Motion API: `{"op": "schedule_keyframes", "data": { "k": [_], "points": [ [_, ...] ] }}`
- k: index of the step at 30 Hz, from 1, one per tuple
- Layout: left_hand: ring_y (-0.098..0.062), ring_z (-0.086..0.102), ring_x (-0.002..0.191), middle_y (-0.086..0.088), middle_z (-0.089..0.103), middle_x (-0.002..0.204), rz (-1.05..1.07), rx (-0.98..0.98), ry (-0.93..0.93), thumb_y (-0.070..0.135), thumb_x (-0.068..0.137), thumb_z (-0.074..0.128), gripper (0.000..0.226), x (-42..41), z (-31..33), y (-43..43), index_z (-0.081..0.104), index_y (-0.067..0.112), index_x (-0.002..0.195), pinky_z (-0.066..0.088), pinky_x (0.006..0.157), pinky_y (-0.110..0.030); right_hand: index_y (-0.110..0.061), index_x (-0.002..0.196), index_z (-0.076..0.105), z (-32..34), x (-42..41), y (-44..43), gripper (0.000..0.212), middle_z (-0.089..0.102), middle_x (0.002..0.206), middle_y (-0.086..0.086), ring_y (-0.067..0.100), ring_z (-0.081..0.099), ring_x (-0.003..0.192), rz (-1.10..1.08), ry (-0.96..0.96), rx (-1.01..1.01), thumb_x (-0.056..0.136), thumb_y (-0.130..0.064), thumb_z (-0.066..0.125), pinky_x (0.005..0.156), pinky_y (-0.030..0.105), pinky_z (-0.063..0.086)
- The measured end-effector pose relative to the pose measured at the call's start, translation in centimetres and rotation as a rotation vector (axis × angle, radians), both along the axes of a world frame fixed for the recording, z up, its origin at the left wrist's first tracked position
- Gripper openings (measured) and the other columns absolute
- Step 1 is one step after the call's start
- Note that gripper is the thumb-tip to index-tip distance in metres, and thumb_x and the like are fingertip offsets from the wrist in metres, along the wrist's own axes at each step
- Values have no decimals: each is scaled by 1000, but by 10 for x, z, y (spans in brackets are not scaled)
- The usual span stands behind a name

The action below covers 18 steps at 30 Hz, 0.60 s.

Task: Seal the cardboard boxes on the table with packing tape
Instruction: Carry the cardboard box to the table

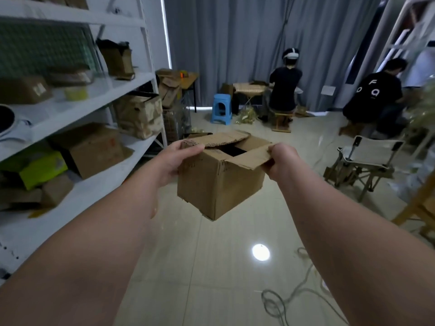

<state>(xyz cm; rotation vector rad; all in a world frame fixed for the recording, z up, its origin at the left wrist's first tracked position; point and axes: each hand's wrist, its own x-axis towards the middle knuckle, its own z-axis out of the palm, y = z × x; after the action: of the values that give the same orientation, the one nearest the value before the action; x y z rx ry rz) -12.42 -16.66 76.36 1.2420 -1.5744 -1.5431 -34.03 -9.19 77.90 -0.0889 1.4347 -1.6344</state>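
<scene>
A brown cardboard box (219, 182) hangs in the air over the tiled floor, carried between both hands. Its top flaps are loose and partly open, showing a dark gap inside. My left hand (175, 158) grips the box's upper left corner, thumb on the torn flap. My right hand (281, 162) pinches the right flap at its outer edge. No packing tape shows in view.
A white shelf unit (98, 95) along the left holds several cardboard boxes. A blue stool (221, 109) and two seated people (284, 88) are at the back. A folding chair (367, 165) stands right. Cables (282, 300) lie on the floor.
</scene>
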Motion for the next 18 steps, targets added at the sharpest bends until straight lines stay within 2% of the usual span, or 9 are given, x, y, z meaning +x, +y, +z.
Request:
{"op": "schedule_keyframes", "data": {
  "k": [2, 4, 7, 9, 12, 15, 18],
  "points": [
    [-18, 56, 102, 0, 59, 116, -47, -12, -26, 43, 55, 80, 81, -4, -1, -18, 48, 25, 128, 46, 73, -31, -1, 96, 53, 1, -4, -14, 10, 53, 87, 11, 21, 58, 79, 0, -19, -28, 97, -1, 43, 81, 33, 57],
    [-20, 58, 105, 0, 61, 116, -62, -16, -52, 47, 50, 83, 86, -10, -3, -40, 51, 24, 127, 48, 79, -36, 1, 108, 51, 0, -9, -32, 13, 54, 88, 13, 22, 59, 76, 7, -26, -49, 98, -2, 42, 73, 33, 58],
    [-23, 61, 103, -2, 66, 111, -60, -17, -59, 54, 54, 78, 76, -20, -6, -80, 57, 23, 121, 49, 83, -40, 3, 120, 48, 1, -15, -65, 22, 55, 93, 18, 27, 60, 82, 0, -51, -73, 99, -2, 43, 59, 34, 58],
    [-23, 63, 102, -3, 69, 106, -55, -6, -59, 53, 63, 76, 64, -27, -7, -115, 61, 21, 116, 51, 85, -41, 5, 125, 44, 0, -20, -96, 27, 56, 107, 22, 31, 62, 93, -11, -70, -84, 99, -1, 44, 51, 37, 59],
    [-23, 61, 99, -3, 66, 103, -36, 18, -62, 47, 78, 72, 41, -36, -3, -177, 63, 21, 108, 50, 92, -46, 4, 127, 44, 3, -27, -155, 30, 55, 116, 23, 34, 63, 98, -9, -73, -70, 98, -2, 46, 48, 39, 58],
    [-25, 61, 99, -5, 65, 106, -37, 48, -91, 48, 79, 70, 42, -41, 7, -240, 63, 20, 109, 49, 92, -47, 2, 125, 47, 10, -36, -222, 28, 56, 117, 22, 35, 64, 97, 2, -56, -46, 98, -4, 48, 43, 38, 57],
    [-25, 62, 96, -5, 67, 101, -15, 55, -73, 49, 79, 70, 39, -52, 21, -300, 64, 20, 104, 50, 92, -47, 0, 123, 51, 19, -48, -285, 29, 57, 119, 20, 35, 65, 97, 26, -52, -83, 96, -8, 52, 39, 30, 53]
  ]
}}
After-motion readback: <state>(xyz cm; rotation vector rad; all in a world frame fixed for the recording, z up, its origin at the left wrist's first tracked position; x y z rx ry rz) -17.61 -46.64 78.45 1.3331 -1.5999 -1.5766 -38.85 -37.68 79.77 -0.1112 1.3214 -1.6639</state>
